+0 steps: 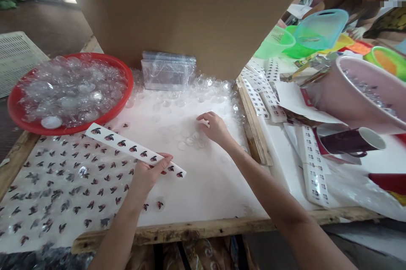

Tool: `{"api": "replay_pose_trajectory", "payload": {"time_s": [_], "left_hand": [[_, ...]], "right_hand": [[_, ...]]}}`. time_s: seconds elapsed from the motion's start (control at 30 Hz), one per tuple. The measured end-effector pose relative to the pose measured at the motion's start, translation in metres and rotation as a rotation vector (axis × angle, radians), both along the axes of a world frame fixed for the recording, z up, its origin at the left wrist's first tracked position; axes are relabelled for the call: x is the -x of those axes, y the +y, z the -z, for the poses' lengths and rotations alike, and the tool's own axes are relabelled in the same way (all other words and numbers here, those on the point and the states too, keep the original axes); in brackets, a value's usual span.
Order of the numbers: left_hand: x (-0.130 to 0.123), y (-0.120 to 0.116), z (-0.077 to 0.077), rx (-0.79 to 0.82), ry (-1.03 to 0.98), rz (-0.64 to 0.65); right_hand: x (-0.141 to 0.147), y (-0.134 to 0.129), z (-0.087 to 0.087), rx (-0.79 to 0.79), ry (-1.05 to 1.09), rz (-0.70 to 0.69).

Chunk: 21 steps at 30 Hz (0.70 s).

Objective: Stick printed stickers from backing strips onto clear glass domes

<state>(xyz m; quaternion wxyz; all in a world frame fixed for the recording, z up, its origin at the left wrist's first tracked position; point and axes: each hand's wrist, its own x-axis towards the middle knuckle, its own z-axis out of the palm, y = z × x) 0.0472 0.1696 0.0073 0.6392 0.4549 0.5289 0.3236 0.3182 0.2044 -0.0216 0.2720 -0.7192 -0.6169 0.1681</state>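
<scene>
My left hand (151,172) grips a white strip of stickers (127,146) near its right end, thumb on top. Small dark printed figures run along the strip in a row. My right hand (215,128) is over the white tabletop, index finger and thumb curved with a gap between them; nothing shows in that gap. Just left of and below its fingertips lie loose clear round discs (190,139). Many discs bearing the printed figure (101,168) cover the left part of the table, partly under the strip. One printed disc (159,205) lies below my left hand.
A red basin (12,109) heaped with clear discs stands at left. Behind, a cardboard box (190,12) rises by a clear plastic container (168,73). Right of a wooden strip (253,128) are more sticker strips (314,168), a dark mug (345,141), a pink tub (336,92) and a person.
</scene>
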Motion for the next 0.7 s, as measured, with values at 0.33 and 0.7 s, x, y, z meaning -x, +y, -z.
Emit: {"api": "replay_pose_trajectory", "payload": {"time_s": [0.33, 0.7], "left_hand": [[0.003, -0.001, 0.001, 0.004, 0.002, 0.014], [0.004, 0.0, 0.005, 0.0, -0.024, 0.032]], "right_hand": [[0.031, 0.023, 0.003, -0.008, -0.097, -0.244], [0.026, 0.025, 0.011, -0.067, -0.218, -0.205]]}}
